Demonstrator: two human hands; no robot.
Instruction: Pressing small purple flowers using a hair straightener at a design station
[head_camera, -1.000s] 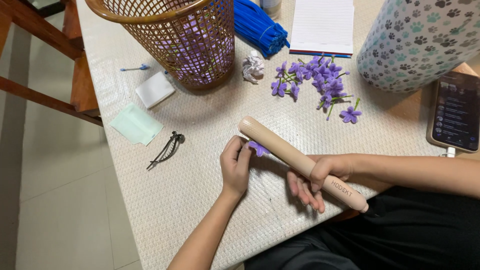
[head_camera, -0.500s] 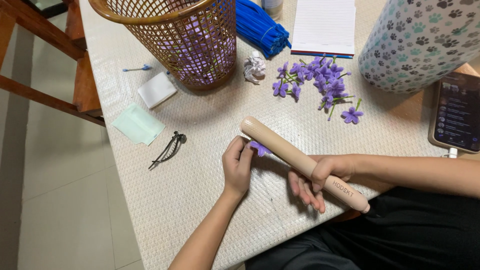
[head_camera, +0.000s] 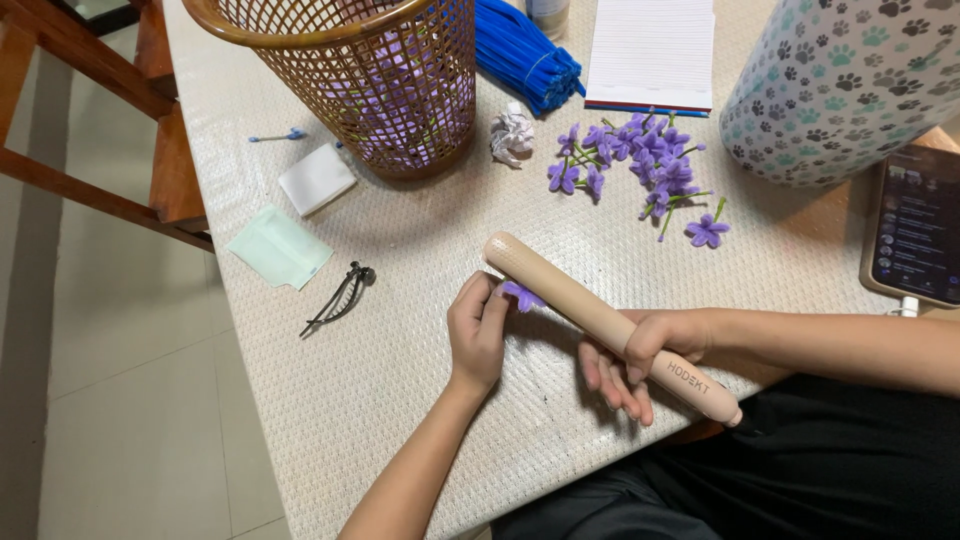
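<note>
My right hand (head_camera: 640, 355) grips a long beige wand-shaped tool (head_camera: 590, 312) near its handle end, the tip pointing up and left over the table (head_camera: 400, 420). A small purple flower piece (head_camera: 520, 296) is pressed against the tool's underside, pinched by the fingers of my left hand (head_camera: 478, 330). A loose heap of finished purple flowers (head_camera: 640, 165) with green stems lies farther back on the table.
A brown mesh basket (head_camera: 350, 70) stands at the back. Blue pipe cleaners (head_camera: 525, 50), a notepad (head_camera: 652, 50), a crumpled paper (head_camera: 512, 132), a paw-print cylinder (head_camera: 850, 80), a phone (head_camera: 915, 230), a black hair clip (head_camera: 340, 295), and white (head_camera: 316, 180) and green (head_camera: 278, 248) packets lie around.
</note>
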